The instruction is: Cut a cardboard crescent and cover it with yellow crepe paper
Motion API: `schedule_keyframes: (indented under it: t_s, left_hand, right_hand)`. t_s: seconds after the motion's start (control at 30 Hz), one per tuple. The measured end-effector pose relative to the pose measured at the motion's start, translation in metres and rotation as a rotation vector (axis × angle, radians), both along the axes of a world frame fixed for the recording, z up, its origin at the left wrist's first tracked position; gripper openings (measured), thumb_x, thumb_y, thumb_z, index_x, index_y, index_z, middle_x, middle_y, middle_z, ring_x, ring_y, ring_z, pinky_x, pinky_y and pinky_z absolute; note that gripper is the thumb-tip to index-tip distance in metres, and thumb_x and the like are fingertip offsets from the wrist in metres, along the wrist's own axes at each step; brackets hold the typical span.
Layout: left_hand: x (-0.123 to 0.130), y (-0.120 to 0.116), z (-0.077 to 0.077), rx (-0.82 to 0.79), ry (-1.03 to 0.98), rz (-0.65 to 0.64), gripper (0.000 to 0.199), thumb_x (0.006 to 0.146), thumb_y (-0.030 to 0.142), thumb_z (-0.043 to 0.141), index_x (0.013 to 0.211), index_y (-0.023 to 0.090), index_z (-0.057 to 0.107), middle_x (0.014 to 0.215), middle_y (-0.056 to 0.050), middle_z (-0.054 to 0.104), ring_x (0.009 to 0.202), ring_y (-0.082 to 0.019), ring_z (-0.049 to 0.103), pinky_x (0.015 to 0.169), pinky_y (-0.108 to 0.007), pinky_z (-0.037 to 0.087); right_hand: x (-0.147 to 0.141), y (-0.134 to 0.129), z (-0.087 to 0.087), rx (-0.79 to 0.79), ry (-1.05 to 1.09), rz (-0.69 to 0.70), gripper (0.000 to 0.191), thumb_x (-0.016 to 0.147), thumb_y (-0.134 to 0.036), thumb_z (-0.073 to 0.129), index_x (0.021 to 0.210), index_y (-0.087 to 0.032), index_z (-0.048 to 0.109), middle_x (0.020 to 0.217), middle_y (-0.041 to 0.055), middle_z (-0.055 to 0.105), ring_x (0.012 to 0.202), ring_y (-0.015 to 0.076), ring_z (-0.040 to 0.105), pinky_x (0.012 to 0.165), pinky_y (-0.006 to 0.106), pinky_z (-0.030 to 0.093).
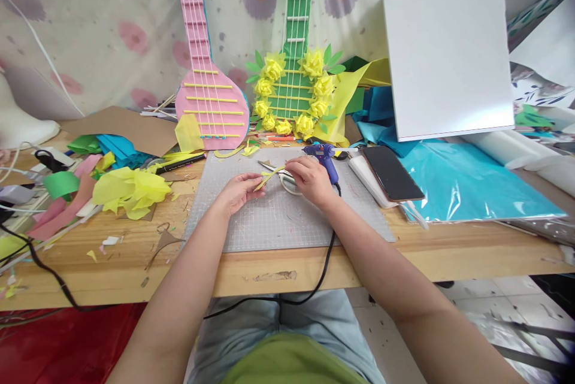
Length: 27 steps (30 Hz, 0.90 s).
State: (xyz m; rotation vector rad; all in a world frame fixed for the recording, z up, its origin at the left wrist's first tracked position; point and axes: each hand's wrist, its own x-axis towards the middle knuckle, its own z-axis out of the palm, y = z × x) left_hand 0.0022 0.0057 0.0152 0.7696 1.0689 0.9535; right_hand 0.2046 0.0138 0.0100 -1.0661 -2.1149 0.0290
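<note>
Between my hands stretches a narrow yellow paper strip (271, 176), above the grey cutting mat (260, 228). My left hand (242, 192) pinches its lower left end. The fingers of my right hand (309, 177) are closed at its upper right end. Scissors (290, 185) lie on the mat under the strip, partly hidden by my right hand. Just beyond that hand rests a blue glue gun (327, 161), its black cord running off the table's front edge. Small yellow scraps (250, 149) lie at the mat's back edge.
A pink paper instrument (211, 102) and a green one (291, 93) with yellow paper flowers lean at the back. Crumpled yellow paper (130, 189) and a black marker (182, 163) lie left. To the right are a phone (392, 172), blue sheets (471, 186) and a white board (449, 60).
</note>
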Motion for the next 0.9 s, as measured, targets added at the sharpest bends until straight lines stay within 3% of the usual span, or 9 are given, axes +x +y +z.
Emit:
schedule_keyframes:
  t_s: [0.13,0.23,0.33,0.4,0.47,0.53,0.7,0.8,0.9]
  left_hand:
    - [0.002,-0.001,-0.002,-0.033,-0.034,-0.075,0.016,0.066,0.005,0.067,0.080,0.010,0.060,0.071,-0.007,0.066,0.060,-0.013,0.063,0.057,-0.024,0.053]
    - [0.001,0.002,-0.002,-0.024,-0.085,0.027,0.014,0.068,0.004,0.065,0.079,0.011,0.059,0.067,-0.005,0.065,0.062,-0.013,0.063,0.060,-0.025,0.053]
    - [-0.003,0.008,-0.002,0.013,-0.183,0.201,0.008,0.073,0.005,0.061,0.077,0.012,0.059,0.067,-0.002,0.065,0.060,-0.009,0.062,0.065,-0.025,0.053]
    - [-0.006,0.011,-0.002,0.024,-0.233,0.282,0.008,0.075,0.006,0.059,0.077,0.013,0.059,0.065,0.000,0.064,0.056,-0.007,0.059,0.065,-0.024,0.052]
    - [-0.008,0.012,-0.002,0.030,-0.260,0.310,0.008,0.075,0.005,0.058,0.077,0.013,0.060,0.064,0.001,0.063,0.054,-0.006,0.058,0.065,-0.022,0.051]
    - [-0.009,0.012,-0.003,0.046,-0.276,0.293,0.008,0.076,0.006,0.057,0.076,0.013,0.059,0.064,0.001,0.063,0.055,-0.006,0.058,0.065,-0.021,0.051]
    - [-0.006,0.010,-0.004,0.085,-0.330,0.192,0.007,0.079,0.007,0.054,0.078,0.012,0.059,0.064,0.001,0.060,0.057,-0.005,0.056,0.065,-0.020,0.051]
    - [-0.004,0.009,-0.006,0.070,-0.366,0.188,0.007,0.079,0.008,0.054,0.079,0.011,0.060,0.065,0.000,0.059,0.056,-0.004,0.056,0.063,-0.017,0.050]
    - [-0.003,0.011,-0.007,0.036,-0.377,0.222,0.011,0.081,0.006,0.050,0.077,0.011,0.060,0.065,-0.001,0.060,0.056,-0.005,0.056,0.061,-0.017,0.049]
  right_hand:
    - [-0.003,-0.002,0.001,0.022,0.067,0.006,0.024,0.087,-0.022,0.040,0.096,-0.023,0.063,0.108,0.0059,0.064,0.099,0.0181,0.056,0.087,0.033,0.042]
    - [-0.002,-0.005,0.003,0.029,0.157,-0.086,0.026,0.085,-0.026,0.045,0.105,-0.020,0.060,0.111,0.0069,0.063,0.095,0.0168,0.059,0.080,0.029,0.044]
    - [0.007,-0.008,0.011,-0.097,0.170,-0.276,0.026,0.083,-0.036,0.046,0.081,-0.018,0.064,0.077,0.0040,0.067,0.067,0.0139,0.059,0.061,0.025,0.041]
    - [0.020,-0.007,0.016,-0.227,0.118,-0.470,0.039,0.082,-0.045,0.044,0.058,-0.018,0.057,0.056,0.0025,0.059,0.055,0.0136,0.053,0.053,0.026,0.035]
    - [0.034,-0.004,0.018,-0.348,0.098,-0.674,0.046,0.079,-0.054,0.043,0.051,-0.018,0.051,0.050,0.0027,0.054,0.053,0.0148,0.050,0.051,0.027,0.031]
    - [0.047,0.002,0.015,-0.446,0.073,-0.778,0.049,0.071,-0.065,0.047,0.057,-0.018,0.052,0.053,0.0037,0.056,0.056,0.0171,0.051,0.052,0.028,0.032]
    - [0.058,0.023,-0.009,-0.321,0.069,-0.703,0.055,0.063,-0.061,0.059,0.090,-0.013,0.058,0.096,0.0151,0.061,0.090,0.0257,0.055,0.073,0.033,0.041]
    - [0.053,0.031,-0.019,-0.447,0.114,-0.661,0.044,0.069,-0.052,0.057,0.085,-0.012,0.060,0.092,0.0160,0.063,0.092,0.0272,0.056,0.077,0.035,0.041]
    - [0.048,0.032,-0.017,-0.552,0.359,-0.658,0.037,0.069,-0.047,0.058,0.083,-0.014,0.060,0.085,0.0128,0.064,0.085,0.0248,0.059,0.072,0.034,0.043]
